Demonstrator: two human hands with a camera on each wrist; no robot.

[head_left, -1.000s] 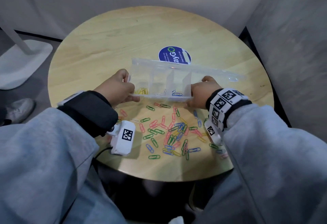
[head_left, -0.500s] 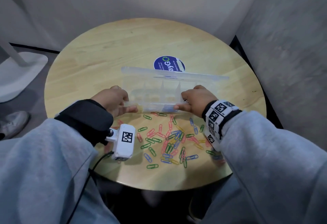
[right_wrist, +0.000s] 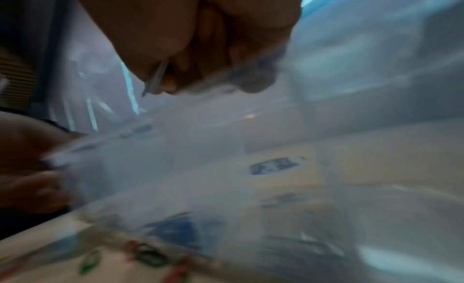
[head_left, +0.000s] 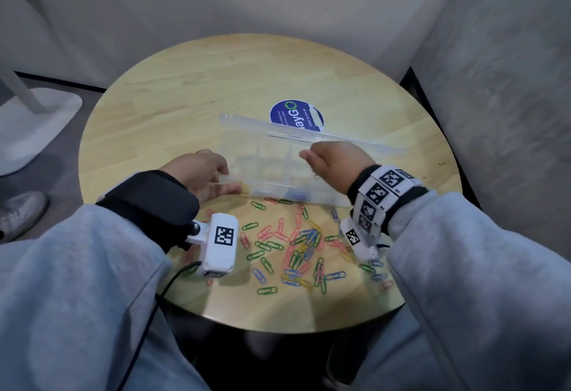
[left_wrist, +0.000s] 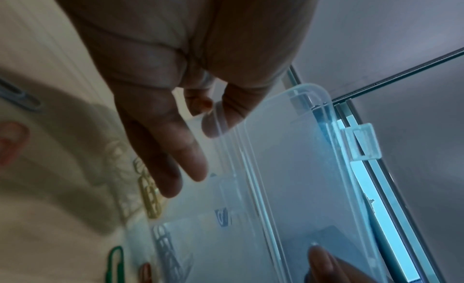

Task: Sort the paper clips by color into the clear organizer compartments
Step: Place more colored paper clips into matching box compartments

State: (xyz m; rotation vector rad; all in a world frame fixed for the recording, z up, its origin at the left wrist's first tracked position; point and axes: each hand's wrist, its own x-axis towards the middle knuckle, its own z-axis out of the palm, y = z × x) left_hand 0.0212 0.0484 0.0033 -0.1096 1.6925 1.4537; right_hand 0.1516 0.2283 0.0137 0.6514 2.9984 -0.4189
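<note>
The clear organizer sits on the round wooden table, just behind a scatter of coloured paper clips. Its lid leans over the compartments. My left hand holds the box's left end, with the thumb along the front edge and the fingers curled at the corner. My right hand pinches the lid's edge near its middle; the right wrist view is blurred. Blue clips show through the front wall. Yellow clips lie in the left compartment.
A round blue sticker lies on the table behind the box. Grey walls close in at the back and right. Wrist cameras hang over the near clips. A white chair base and a shoe are on the floor at left.
My right hand left the box's right front corner and moved up and left onto the lid. The lid has tipped down over the compartments. The left hand stayed at the left end.
</note>
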